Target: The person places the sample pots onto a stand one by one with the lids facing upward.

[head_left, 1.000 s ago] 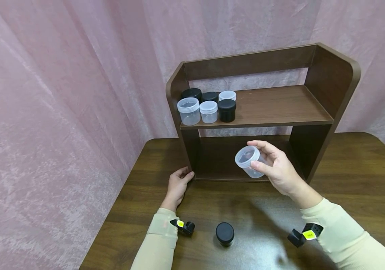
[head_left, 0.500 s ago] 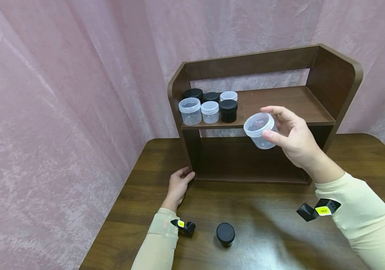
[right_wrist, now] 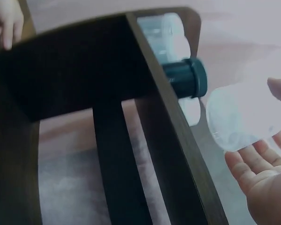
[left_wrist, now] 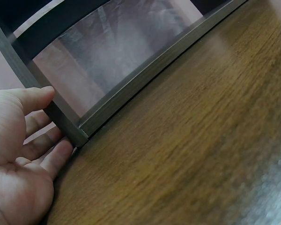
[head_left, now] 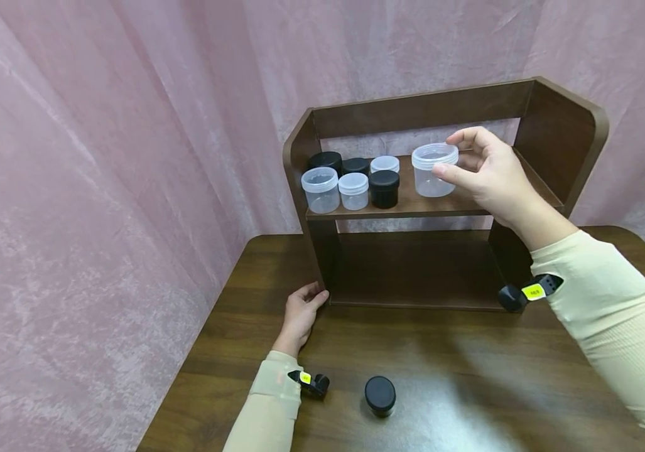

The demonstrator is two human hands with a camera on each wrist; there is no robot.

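My right hand pinches a clear plastic jar between thumb and fingers, upright and lidless, over the upper board of a brown wooden shelf. In the right wrist view the clear jar hangs just off the board, beside a black jar. At the shelf's lower left corner my left hand grips the side panel. In the left wrist view its thumb lies on the panel's front edge, with the other fingers on the outer face.
On the upper board's left stand two rows of jars, including a large clear jar, a small clear jar and a black jar. A black-lidded jar stands on the table in front. Behind hangs a pink curtain.
My right hand has raised the clear jar from before the lower compartment to above the upper board, turning it upright. My left hand stays at the shelf corner.
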